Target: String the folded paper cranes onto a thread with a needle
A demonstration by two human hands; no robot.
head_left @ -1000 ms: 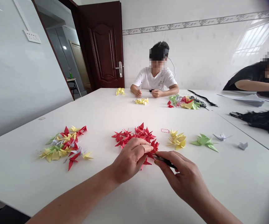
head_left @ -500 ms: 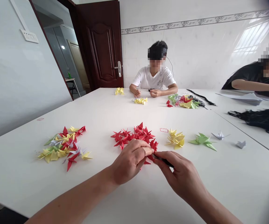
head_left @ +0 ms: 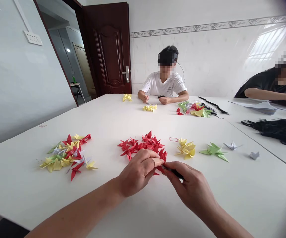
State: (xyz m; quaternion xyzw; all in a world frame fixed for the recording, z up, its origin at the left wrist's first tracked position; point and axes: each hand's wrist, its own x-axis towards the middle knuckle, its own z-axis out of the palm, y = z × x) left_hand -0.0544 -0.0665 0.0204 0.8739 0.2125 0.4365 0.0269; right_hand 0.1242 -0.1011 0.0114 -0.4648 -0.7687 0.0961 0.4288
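My left hand point(head_left: 137, 172) is closed over a red paper crane point(head_left: 156, 173); red tips show below its fingers, and most of the paper is hidden. A tan strip, like a bandage, is wrapped round one finger. My right hand point(head_left: 191, 180) grips a slim dark tool point(head_left: 177, 174), whose shiny front end meets the left fingertips; its exact kind is hidden. Just beyond both hands lies a pile of red paper cranes point(head_left: 149, 142).
Mixed-colour cranes point(head_left: 66, 153) lie left on the white table point(head_left: 123, 218). Rightward sit yellow cranes point(head_left: 187, 149), a green crane point(head_left: 214, 150) and white ones point(head_left: 232, 145). Black cords point(head_left: 277, 130) lie farther right. A person point(head_left: 166, 82) sits opposite, another point(head_left: 264, 84) at right.
Both hands keep nearly the same pose, fingertips together. The view has shifted slightly, and the piles have not moved on the table.
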